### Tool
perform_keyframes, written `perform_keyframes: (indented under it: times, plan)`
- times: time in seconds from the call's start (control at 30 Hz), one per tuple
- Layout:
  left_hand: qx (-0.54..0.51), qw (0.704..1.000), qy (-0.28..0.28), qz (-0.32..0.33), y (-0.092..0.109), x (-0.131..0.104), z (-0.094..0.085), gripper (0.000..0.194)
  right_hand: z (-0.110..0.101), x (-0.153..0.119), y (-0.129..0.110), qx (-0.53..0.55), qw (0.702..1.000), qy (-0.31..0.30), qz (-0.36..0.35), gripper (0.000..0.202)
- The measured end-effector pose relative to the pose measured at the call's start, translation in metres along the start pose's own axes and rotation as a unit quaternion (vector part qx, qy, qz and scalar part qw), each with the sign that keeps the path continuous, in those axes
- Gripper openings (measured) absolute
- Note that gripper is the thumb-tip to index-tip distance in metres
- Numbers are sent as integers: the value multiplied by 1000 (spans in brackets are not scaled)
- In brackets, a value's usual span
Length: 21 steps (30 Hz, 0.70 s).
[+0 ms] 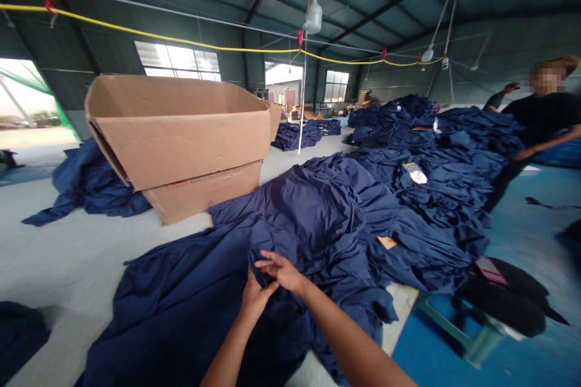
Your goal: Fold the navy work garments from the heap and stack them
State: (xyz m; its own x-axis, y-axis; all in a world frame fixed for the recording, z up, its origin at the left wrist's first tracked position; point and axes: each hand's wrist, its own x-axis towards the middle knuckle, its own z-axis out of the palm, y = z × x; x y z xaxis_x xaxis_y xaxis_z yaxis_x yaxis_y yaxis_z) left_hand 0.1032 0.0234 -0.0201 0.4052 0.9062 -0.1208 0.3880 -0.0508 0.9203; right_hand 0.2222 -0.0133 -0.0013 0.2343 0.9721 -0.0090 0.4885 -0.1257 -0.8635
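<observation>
Dark blue fabric (308, 205) lies heaped and wrinkled across the middle, spreading down to the bottom edge. My left hand (258, 295) is closed on a fold of this fabric, its thumb pointing right and its other fingers partly hidden behind the cloth. Just to the right and slightly above, my right hand (280, 270) rests at the same fold with its fingers apart, reaching left over the cloth. The two hands meet near the left thumb.
A large cardboard box (195, 145) stands behind on the left. More blue piles (399, 115) reach the back right, beside a person in black (540, 115). At the lower right, a green stool (481, 338) carries a black item (503, 299). A yellow cable (181, 42) hangs overhead.
</observation>
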Motion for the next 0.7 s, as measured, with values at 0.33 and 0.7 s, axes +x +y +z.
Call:
perform_keyframes:
  times: [0.33, 0.7]
  plan:
    - [-125, 953, 249, -121, -31, 13, -74, 42, -3, -14, 8, -160, 987, 7, 10, 65]
    - [-13, 904, 380, -198, -78, -26, -185, 36, 13, -3, 10, -299, 953, 0, 51, 61]
